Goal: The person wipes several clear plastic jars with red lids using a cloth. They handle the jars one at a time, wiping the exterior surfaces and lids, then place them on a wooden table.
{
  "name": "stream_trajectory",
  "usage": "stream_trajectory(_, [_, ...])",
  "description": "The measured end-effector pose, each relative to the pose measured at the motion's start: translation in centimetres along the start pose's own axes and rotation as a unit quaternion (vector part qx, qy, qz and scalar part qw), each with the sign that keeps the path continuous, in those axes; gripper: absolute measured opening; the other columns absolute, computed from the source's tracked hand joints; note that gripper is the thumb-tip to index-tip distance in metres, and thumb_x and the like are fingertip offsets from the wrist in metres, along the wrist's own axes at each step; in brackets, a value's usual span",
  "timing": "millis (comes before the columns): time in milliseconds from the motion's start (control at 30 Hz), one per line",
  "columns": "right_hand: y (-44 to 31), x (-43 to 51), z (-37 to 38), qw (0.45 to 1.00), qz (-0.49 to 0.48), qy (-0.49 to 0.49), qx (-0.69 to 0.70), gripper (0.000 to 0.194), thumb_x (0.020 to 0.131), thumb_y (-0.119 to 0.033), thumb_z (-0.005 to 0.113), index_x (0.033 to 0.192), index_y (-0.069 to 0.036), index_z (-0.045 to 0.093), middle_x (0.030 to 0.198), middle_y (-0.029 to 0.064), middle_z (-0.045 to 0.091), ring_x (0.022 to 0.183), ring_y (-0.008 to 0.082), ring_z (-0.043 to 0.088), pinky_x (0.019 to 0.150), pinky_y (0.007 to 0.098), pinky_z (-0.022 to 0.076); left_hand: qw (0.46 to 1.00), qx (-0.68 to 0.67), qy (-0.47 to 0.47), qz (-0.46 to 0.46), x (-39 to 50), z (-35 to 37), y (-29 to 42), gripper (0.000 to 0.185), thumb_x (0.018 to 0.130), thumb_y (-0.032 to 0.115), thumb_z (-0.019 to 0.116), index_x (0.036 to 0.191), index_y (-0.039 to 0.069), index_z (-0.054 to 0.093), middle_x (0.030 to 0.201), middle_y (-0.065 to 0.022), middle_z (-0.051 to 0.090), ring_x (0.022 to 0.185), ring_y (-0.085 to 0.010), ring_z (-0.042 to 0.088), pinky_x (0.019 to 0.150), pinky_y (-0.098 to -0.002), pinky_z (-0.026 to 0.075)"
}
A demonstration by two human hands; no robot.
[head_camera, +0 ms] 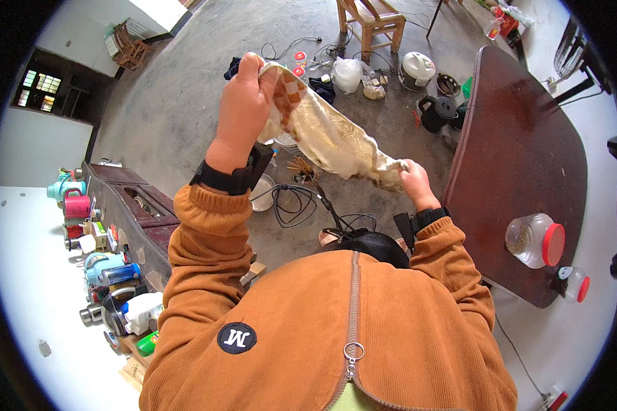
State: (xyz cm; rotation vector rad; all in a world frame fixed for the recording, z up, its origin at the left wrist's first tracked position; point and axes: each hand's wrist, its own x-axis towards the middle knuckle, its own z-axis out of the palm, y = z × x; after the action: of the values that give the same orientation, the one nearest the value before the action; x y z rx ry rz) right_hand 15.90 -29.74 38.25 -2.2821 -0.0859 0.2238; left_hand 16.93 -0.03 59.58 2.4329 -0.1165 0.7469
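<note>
A stained, cream-coloured cloth with a brown checked patch hangs stretched between my two hands above the floor. My left hand grips its upper left corner, raised higher in the picture. At the lower right end, my right hand pinches the other edge. The cloth slopes down from left to right and sags in the middle. Beneath it, partly hidden, are a stack of pale dishes and a bundle of thin sticks. A coil of black cable lies on the floor nearer to me.
A dark red table on the right carries a red-lidded jar. A wooden cabinet stands left, beside several flasks and bottles. On the floor ahead are a rice cooker, a black kettle, a white plastic bag and a wooden chair.
</note>
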Motion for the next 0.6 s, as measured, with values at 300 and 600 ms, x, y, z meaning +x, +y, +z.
stream_trajectory(300, [-0.2, -0.6, 0.4, 0.994, 0.077, -0.01, 0.082, 0.029, 0.068, 0.001, 0.045, 0.092, -0.001, 0.06, 0.093, 0.0152, 0.06, 0.088, 0.0283, 0.055, 0.081, 0.0331, 0.0421, 0.989, -0.055, -0.103, 0.09, 1.5, -0.7, 5.1, 0.021, 0.082, 0.02, 0.052, 0.082, 0.003, 0.041, 0.065, -0.0195, 0.052, 0.063, -0.0387, 0.052, 0.051, -0.0372, 0.043])
stream_trajectory(600, [-11.6, -0.6, 3.2, 0.836, 0.044, -0.318, 0.445, 0.056, 0.074, 0.0, 0.047, 0.127, -0.01, 0.032, 0.122, 0.0049, 0.04, 0.096, 0.016, 0.048, 0.07, 0.0257, 0.0429, 0.949, -0.027, -0.216, 0.229, 0.8, -2.3, 12.2, 0.023, 0.078, 0.018, 0.058, 0.092, 0.003, 0.047, 0.069, -0.0162, 0.053, 0.063, -0.034, 0.054, 0.053, -0.0325, 0.042])
